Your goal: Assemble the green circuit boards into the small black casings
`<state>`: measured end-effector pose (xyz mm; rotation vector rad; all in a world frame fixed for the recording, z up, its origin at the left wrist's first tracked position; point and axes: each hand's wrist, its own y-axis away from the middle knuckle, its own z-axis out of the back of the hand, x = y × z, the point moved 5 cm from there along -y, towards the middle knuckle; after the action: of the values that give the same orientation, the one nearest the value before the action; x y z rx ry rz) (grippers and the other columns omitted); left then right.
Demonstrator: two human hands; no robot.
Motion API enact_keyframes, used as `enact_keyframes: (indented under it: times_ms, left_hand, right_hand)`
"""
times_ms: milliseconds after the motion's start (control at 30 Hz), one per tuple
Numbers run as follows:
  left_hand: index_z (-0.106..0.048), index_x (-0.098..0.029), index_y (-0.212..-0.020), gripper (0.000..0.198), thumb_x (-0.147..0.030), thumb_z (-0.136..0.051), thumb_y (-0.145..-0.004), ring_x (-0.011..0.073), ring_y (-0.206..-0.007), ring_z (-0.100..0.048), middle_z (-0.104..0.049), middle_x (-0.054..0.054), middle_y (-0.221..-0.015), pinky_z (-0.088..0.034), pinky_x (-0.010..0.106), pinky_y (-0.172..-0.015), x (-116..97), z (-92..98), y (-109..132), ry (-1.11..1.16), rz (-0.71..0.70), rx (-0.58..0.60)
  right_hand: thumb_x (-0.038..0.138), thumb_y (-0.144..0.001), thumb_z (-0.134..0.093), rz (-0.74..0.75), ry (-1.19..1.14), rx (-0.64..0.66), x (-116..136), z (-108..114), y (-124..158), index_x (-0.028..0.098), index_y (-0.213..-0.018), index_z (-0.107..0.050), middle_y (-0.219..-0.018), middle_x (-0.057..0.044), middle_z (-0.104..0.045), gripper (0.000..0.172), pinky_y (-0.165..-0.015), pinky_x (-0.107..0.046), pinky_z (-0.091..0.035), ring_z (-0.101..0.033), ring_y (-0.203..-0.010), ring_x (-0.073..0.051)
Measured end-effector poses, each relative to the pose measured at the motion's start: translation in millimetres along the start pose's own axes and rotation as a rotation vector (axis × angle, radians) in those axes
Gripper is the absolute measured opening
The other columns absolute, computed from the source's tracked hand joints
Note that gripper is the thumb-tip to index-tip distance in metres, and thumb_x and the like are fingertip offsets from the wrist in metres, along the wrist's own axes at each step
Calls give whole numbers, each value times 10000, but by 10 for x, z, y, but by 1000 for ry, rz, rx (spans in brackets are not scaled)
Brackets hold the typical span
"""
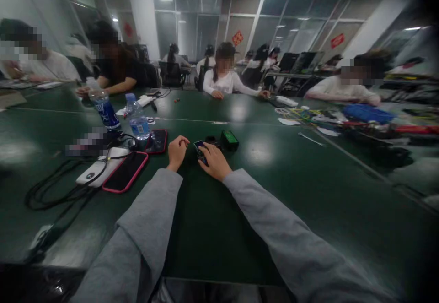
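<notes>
Both my arms in grey sleeves reach forward over a dark green table [308, 188]. My left hand [177, 151] rests on the table with its fingers curled into a loose fist, nothing visible in it. My right hand [214, 160] lies over a small dark device with a bluish face [199, 148], fingers pressed on top of it. Just beyond sit a small black part [210, 140] and a little green box [229, 140].
To the left lie a phone in a pink case [125, 172], a white power bank [98, 173] with black cables [55, 193], a red-cased phone [157, 141] and two water bottles [137, 117]. Several people sit around the far side. Cluttered parts lie at right [363, 115].
</notes>
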<state>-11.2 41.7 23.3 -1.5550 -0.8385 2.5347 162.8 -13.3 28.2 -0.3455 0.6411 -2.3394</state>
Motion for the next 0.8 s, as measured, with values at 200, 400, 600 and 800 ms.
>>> enact_keyframes:
  times_ms: [200,400,600,800]
  left_hand:
    - [-641,-202,-713,263,-144,-405,-814,120,-617,-596,-613,-17,-631,-441,243,-639,8,6,1,-23,29,-14]
    - [-648,-198,-716,277,-145,-399,-825,117,-612,-600,-613,-15,-628,-441,238,-617,16,6,1,13,47,-10]
    - [-652,-191,-726,286,-146,-393,-841,113,-619,-607,-628,-7,-658,-439,236,-601,39,5,0,28,77,7]
    - [-654,-193,-726,290,-148,-394,-847,111,-609,-600,-622,-10,-649,-436,238,-595,46,-12,-2,32,62,17]
  right_hand:
    - [268,-906,-533,55,-150,13,211,83,28,129,-1241,-467,-1352,-188,-449,368,-1052,-446,-457,-471,-1272,-276]
    - [212,-937,-481,126,-193,99,878,464,668,145,-1325,-399,-1439,-194,-402,402,-963,-429,-544,-505,-1265,-273]
    - [206,-969,-408,90,-74,176,561,1022,1684,216,-1475,-302,-1505,-148,-370,518,-951,-391,-560,-514,-1277,-242]
    - [512,-974,-390,-288,210,-22,-1154,1814,2630,261,-1401,-493,-1079,-190,-676,506,-752,-413,-553,-702,-867,-245]
